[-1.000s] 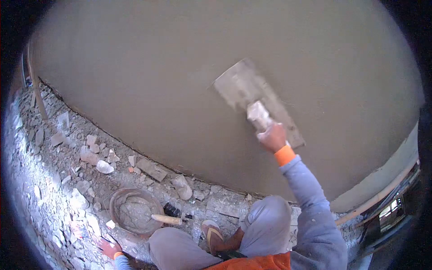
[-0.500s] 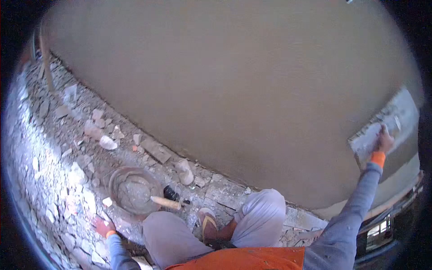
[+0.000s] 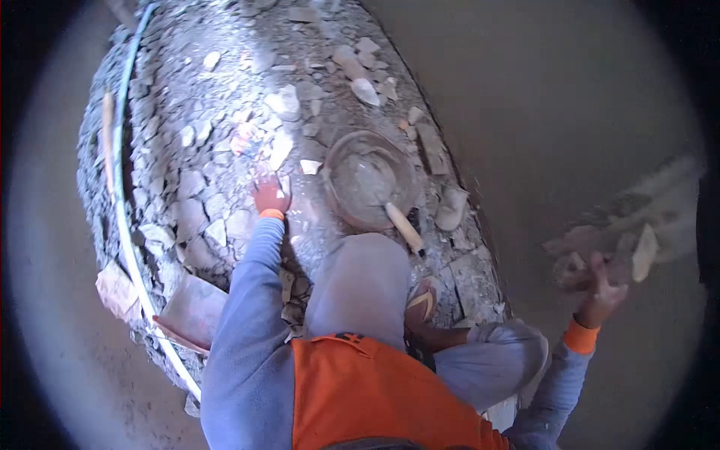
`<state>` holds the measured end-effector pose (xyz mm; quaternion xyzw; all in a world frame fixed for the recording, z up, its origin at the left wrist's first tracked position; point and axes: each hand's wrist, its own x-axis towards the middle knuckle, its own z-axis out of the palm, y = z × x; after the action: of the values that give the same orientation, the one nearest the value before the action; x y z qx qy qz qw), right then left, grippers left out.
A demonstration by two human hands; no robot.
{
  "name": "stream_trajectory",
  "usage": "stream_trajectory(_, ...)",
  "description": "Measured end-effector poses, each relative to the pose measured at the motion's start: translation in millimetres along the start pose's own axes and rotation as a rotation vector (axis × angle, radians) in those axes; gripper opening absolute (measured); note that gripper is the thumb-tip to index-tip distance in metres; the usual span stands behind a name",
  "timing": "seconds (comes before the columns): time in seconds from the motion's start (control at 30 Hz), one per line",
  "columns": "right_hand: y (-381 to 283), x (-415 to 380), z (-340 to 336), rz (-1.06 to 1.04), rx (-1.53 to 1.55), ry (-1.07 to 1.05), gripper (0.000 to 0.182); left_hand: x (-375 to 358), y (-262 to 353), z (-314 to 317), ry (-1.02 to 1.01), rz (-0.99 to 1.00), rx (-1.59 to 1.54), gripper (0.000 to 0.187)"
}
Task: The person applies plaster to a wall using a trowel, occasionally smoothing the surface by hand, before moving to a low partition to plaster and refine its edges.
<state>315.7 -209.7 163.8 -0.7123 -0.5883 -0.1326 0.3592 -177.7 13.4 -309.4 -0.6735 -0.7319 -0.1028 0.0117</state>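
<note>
My right hand [image 3: 602, 291] is closed around the handle of a wide flat trowel [image 3: 660, 206], which lies against the smooth grey-brown plastered surface [image 3: 540, 112] at the right. The blade is smeared by motion, and a pale handle part [image 3: 644, 253] shows on it. At the left, my left hand [image 3: 271, 195] is down on the rubble with its fingers apart, beside pale broken pieces. Between the hands sits a round basin [image 3: 367, 176] of grey mix, with a wooden-handled tool [image 3: 405, 227] leaning over its rim.
Broken stone and plaster pieces [image 3: 191, 199] cover the ground. A pale hose [image 3: 124, 217] runs along the left, near a wooden stick [image 3: 108, 139] and a reddish-edged sheet [image 3: 196, 311]. My sandalled foot [image 3: 422, 300] is below the basin.
The view has turned toward the left, so the rubble and basin appear further right. The trowel has changed its angle, and its blade is now blurred. My left hand remains on the rubble.
</note>
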Motion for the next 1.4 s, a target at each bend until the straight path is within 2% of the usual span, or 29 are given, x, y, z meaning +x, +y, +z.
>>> stream_trajectory(0.07, -16, -3, 32, 0.147, 0.128, -0.078, 0.020, 3, -3, -18, -0.324, 0.029, 0.109, 0.063)
stream_trajectory(0.1, -25, -2, 45, 0.244, 0.211, -0.121, 0.018, 1, -7, -20, -0.423, 0.021, 0.074, 0.069)
stream_trajectory(0.13, -39, 2, 56, 0.412, 0.426, -0.182, 0.017, 1, -12, -20, -0.501, 0.023, 0.038, 0.075)
stream_trajectory(0.17, -34, 2, 65, 0.375, 0.400, -0.232, 0.019, 5, -13, -27, -0.527, 0.057, 0.106, 0.083)
stream_trajectory(0.2, -29, 1, 71, 0.340, 0.368, -0.278, 0.021, 10, -15, -31, -0.565, 0.062, 0.086, 0.081)
stream_trajectory(0.27, -48, 7, 76, 0.207, 0.438, -0.318, 0.027, 19, -17, -43, -0.575, -0.014, -0.123, 0.068)
stream_trajectory(0.33, -54, 9, 80, 0.205, 0.489, -0.317, 0.035, 34, -37, -13, -0.534, -0.051, -0.265, 0.057)
stream_trajectory(0.4, -41, 6, 87, 0.195, 0.509, -0.328, 0.038, 43, -52, -11, -0.393, 0.099, -0.523, 0.046)
stream_trajectory(0.47, -22, 2, 99, 0.181, 0.512, -0.334, 0.038, 40, -61, -7, -0.047, -0.025, -0.553, 0.037)
stream_trajectory(0.57, -20, 8, 100, 0.137, 0.526, -0.301, 0.042, 23, -50, -59, 0.039, -0.414, -0.426, 0.034)
stream_trajectory(0.67, -18, 11, 105, 0.174, 0.530, -0.313, 0.044, 0, -53, -87, 0.196, -0.343, -0.531, 0.034)
stream_trajectory(0.7, -17, 13, 111, 0.207, 0.569, -0.329, 0.044, -2, -48, -102, 0.166, -0.302, -0.379, 0.033)
stream_trajectory(0.8, -14, 16, 128, 0.263, 0.684, -0.373, 0.045, -14, -64, -93, 0.696, 0.074, 0.074, 0.031)
stream_trajectory(0.83, -15, 18, 132, 0.272, 0.722, -0.385, 0.045, -5, -84, -69, 0.623, -0.008, -0.307, 0.029)
stream_trajectory(0.93, -27, 26, 137, 0.163, 0.672, -0.334, 0.045, -11, -42, -184, 0.084, -0.533, -0.526, 0.030)
stream_trajectory(0.97, -35, 29, 135, 0.186, 0.736, -0.333, 0.044, -7, -77, -148, 0.102, -0.490, -0.525, 0.041)
stream_trajectory(1.07, -32, 31, 156, 0.111, 0.715, -0.321, 0.046, -2, -78, -162, 0.355, -0.370, 0.098, 0.055)
stream_trajectory(1.1, -37, 32, 156, 0.138, 0.751, -0.339, 0.048, 5, -84, -170, 0.520, -0.331, -0.002, 0.063)
stream_trajectory(1.17, -34, 30, 185, 0.100, 0.671, -0.294, 0.051, 24, -95, -181, 0.528, -0.509, 0.077, 0.049)
stream_trajectory(1.2, -34, 31, 196, 0.081, 0.631, -0.266, 0.052, 25, -77, -233, 0.445, -0.435, -0.253, 0.036)
stream_trajectory(1.23, -45, 36, 192, 0.071, 0.659, -0.250, 0.054, 38, -70, -247, 0.586, -0.400, -0.487, 0.028)
stream_trajectory(1.27, -55, 41, 188, 0.081, 0.700, -0.257, 0.054, 49, -58, -258, 0.809, -0.208, -0.492, 0.024)
stream_trajectory(1.3, -62, 43, 185, 0.093, 0.742, -0.265, 0.054, 61, -48, -271, 0.780, -0.195, -0.382, 0.024)
stream_trajectory(1.33, -67, 44, 185, 0.104, 0.783, -0.274, 0.054, 65, -20, -294, 0.840, -0.153, -0.404, 0.035)
stream_trajectory(1.37, -66, 42, 198, 0.087, 0.755, -0.254, 0.053, 74, -9, -298, 0.852, -0.198, -0.249, 0.049)
stream_trajectory(1.4, -67, 42, 203, 0.096, 0.777, -0.264, 0.053, 80, 22, -305, 0.889, -0.413, -0.094, 0.063)
